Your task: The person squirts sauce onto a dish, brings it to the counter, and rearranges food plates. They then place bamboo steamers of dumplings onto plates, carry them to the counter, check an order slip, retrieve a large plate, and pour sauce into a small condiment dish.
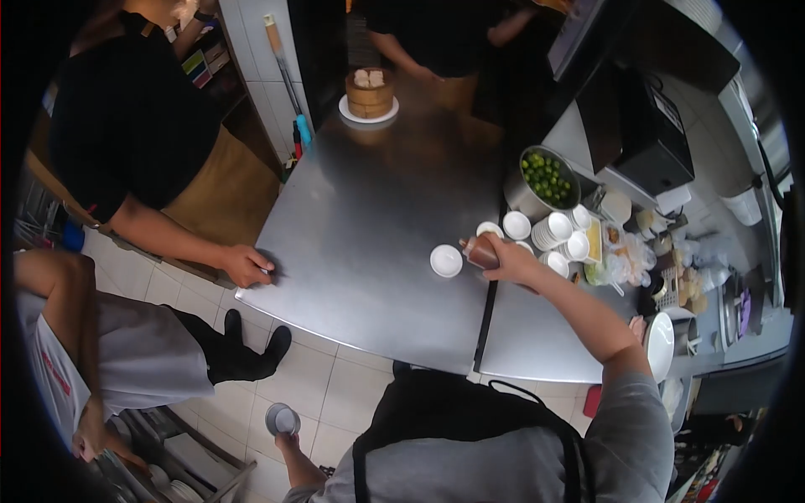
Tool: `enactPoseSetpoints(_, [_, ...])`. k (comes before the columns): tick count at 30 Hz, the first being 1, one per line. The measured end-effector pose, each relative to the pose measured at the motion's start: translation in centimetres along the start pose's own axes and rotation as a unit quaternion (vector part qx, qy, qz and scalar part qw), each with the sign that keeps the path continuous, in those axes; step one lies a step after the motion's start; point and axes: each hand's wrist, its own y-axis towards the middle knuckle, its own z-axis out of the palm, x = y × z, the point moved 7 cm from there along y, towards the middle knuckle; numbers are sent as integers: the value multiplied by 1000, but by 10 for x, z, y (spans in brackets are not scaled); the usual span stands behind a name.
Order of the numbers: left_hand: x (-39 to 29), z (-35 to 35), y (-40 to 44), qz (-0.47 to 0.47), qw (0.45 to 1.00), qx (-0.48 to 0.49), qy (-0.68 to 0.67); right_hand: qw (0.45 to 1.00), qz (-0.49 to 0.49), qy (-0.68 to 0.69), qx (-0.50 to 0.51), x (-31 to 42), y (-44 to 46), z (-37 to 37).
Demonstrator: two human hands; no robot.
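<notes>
My right hand (507, 260) reaches over the steel table and is closed around a squeeze bottle (483, 251) of reddish-brown sauce. The bottle is tilted, its nozzle pointing left toward a small white dish (446, 261) on the tabletop. Beside the bottle are another small white dish (490, 229) and stacks of white dishes (553, 230). Low over the floor, my left hand (289, 442) grips a grey cup (283, 419) with something pale inside.
A bamboo steamer (370, 101) with buns stands on a white plate at the far edge. A metal pot (528, 191) of green limes stands right. One co-worker's hand (247, 266) rests on the table's left corner; other people stand at left and across.
</notes>
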Motion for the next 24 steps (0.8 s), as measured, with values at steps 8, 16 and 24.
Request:
enactPoseSetpoints(8, [12, 1, 2, -33, 999, -22, 7, 998, 21, -3, 56, 7, 7, 10])
enactPoseSetpoints(16, [-14, 43, 5, 24, 978, 177, -108, 991, 16, -84, 102, -5, 22, 25])
enactPoseSetpoints(24, [-31, 29, -7, 18, 998, 37, 38, 975, -15, -171, 141, 18, 24, 12])
